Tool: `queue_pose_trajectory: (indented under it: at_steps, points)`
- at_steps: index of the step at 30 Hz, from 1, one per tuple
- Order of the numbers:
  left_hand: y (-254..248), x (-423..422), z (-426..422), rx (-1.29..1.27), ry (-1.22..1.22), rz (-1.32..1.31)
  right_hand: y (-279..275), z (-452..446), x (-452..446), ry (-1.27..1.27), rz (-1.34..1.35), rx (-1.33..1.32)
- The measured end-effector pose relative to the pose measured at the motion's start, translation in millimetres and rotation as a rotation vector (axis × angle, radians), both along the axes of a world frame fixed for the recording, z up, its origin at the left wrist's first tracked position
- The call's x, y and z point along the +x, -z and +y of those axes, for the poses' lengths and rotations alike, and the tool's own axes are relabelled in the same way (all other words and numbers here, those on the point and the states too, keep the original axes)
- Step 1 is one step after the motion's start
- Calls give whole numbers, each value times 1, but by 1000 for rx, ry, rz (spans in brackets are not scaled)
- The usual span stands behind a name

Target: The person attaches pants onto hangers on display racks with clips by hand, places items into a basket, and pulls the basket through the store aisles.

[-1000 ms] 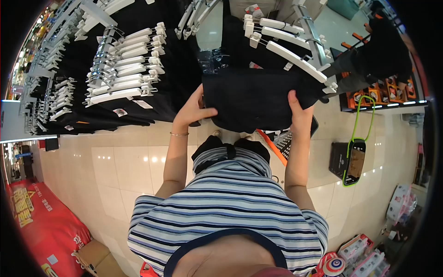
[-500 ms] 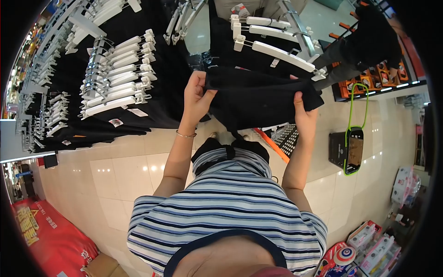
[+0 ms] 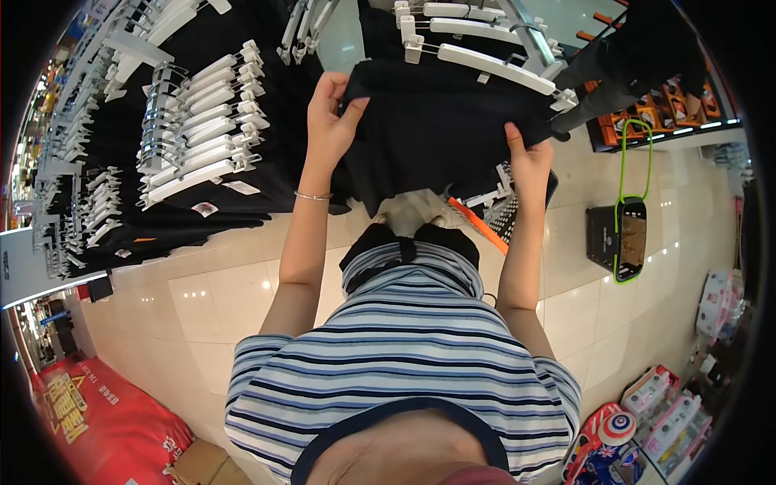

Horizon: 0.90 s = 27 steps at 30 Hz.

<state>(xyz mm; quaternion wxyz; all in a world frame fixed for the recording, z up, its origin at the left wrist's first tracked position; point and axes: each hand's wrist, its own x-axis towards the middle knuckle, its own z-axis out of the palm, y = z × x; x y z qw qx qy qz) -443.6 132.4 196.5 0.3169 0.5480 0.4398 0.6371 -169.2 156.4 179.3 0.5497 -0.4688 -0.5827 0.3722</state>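
A black garment is spread between my hands at about waist height. Its upper edge runs across from one hand to the other and the cloth hangs down below; whether it is trousers or a skirt I cannot tell. My left hand pinches its left upper corner, thumb in front. At the right end my right hand grips the cloth with the thumb on top, its other fingers mostly hidden behind. Just beyond the garment, white clip hangers hang on a metal rail.
To the left, a rack holds several white hangers with black clothes. A basket with loose hangers and an orange edge stands below the garment. A black shopping basket with a green handle sits on the floor. Another person stands at upper right.
Both hands have moved up and slightly left in view with the garment. The cloth now hangs more spread and lower, showing a larger front. The person at upper right has shifted.
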Motion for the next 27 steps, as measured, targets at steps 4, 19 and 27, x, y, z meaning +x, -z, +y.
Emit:
queue_pose_trajectory:
  at_steps: [4, 19, 27]
  points:
    - [-15, -2, 6, -134, -138, 183, -9, -1, -7, -72, 88, -4]
    - [15, 13, -29, 83, 179, -284, 32, -44, -13, -248, -200, -223]
    - [11, 21, -45, 189, -106, 64, 19, -57, -20, -138, 35, 89]
